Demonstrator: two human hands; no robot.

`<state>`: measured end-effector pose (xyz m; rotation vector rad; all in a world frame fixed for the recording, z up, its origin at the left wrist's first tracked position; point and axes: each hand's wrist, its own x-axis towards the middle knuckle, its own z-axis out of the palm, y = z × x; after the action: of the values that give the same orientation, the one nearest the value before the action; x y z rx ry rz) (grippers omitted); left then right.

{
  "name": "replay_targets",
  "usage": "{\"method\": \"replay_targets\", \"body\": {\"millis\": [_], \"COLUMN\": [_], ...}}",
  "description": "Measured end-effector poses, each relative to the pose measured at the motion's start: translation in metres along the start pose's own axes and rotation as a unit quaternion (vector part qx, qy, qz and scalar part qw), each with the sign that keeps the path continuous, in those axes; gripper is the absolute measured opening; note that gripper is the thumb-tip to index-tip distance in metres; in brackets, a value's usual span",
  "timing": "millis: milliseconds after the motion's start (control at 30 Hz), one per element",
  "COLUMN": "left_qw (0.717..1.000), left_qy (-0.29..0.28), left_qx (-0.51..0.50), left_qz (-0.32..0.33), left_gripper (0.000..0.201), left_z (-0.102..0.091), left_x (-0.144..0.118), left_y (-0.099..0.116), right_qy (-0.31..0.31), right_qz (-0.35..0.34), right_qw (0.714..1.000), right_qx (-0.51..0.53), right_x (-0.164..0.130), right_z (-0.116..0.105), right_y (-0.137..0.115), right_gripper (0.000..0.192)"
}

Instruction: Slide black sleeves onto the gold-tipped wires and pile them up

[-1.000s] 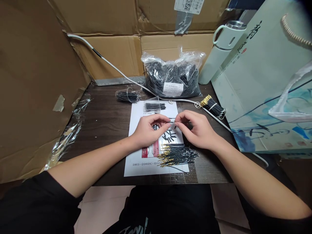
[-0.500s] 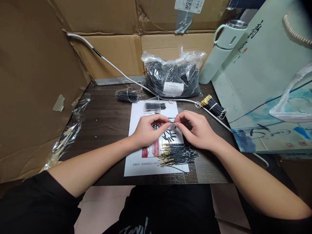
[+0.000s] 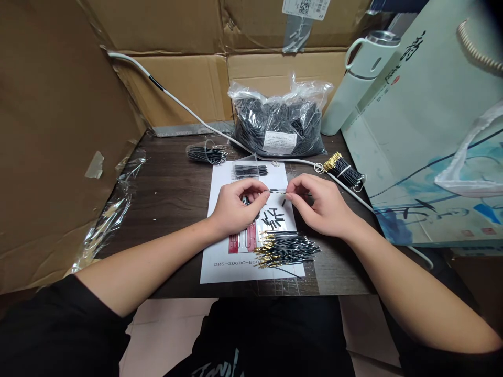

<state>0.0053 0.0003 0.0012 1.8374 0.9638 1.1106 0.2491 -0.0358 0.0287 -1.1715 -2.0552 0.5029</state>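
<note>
Pinching a thin black wire (image 3: 277, 191) by its ends, the left hand (image 3: 234, 207) and right hand (image 3: 320, 205) held it level above the white sheet (image 3: 220, 256) at the middle of the desk (image 3: 173, 188). Short black sleeves (image 3: 274, 217) lay scattered on the sheet just beneath the wire. Nearer the front edge, a heap of gold-tipped wires (image 3: 285, 249) rested across the sheet. A plastic bag (image 3: 280, 125) sat at the back edge.

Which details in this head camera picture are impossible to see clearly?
- Head view: what the left hand pinches, hidden by its fingers.
- Thin black wire running to the right hand: too small to see its tip.
- Label on the plastic bag: print too small.
- Paper sheet: middle covered by hands.
</note>
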Motion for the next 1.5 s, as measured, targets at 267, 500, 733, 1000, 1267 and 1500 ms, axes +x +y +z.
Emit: {"method": "replay_targets", "body": {"millis": [267,500,733,1000,1267,1500], "left_qw": [0.968,0.965,0.968,0.966,0.983,0.997], "left_qy": [-0.063,-0.113,-0.133,-0.157,-0.108,-0.049], "left_qx": [0.207,0.187,0.174,0.180,0.117,-0.056], "left_qz": [0.124,0.146,0.121,0.105,0.094,-0.034], "left_gripper": [0.012,0.008,0.010,0.008,0.005,0.015], "left_z": [-0.006,-0.005,-0.006,-0.005,-0.006,0.001], "left_x": [-0.001,0.000,0.001,0.001,0.002,0.000], "left_y": [-0.005,-0.008,-0.009,-0.003,-0.002,-0.002], "right_qy": [-0.039,-0.038,-0.042,-0.032,-0.026,-0.028], "right_qz": [0.002,0.004,0.003,0.001,0.031,0.051], "right_qw": [0.999,0.999,0.999,0.999,0.999,0.997], "right_qx": [-0.013,-0.018,-0.019,-0.020,0.015,0.058], "right_x": [-0.001,0.000,-0.001,0.000,0.000,-0.001], "right_z": [0.001,0.002,0.003,0.001,-0.001,0.000], "right_y": [0.005,0.008,0.009,0.007,0.004,0.001], "right_gripper": [0.005,0.005,0.004,0.006,0.007,0.008]}}
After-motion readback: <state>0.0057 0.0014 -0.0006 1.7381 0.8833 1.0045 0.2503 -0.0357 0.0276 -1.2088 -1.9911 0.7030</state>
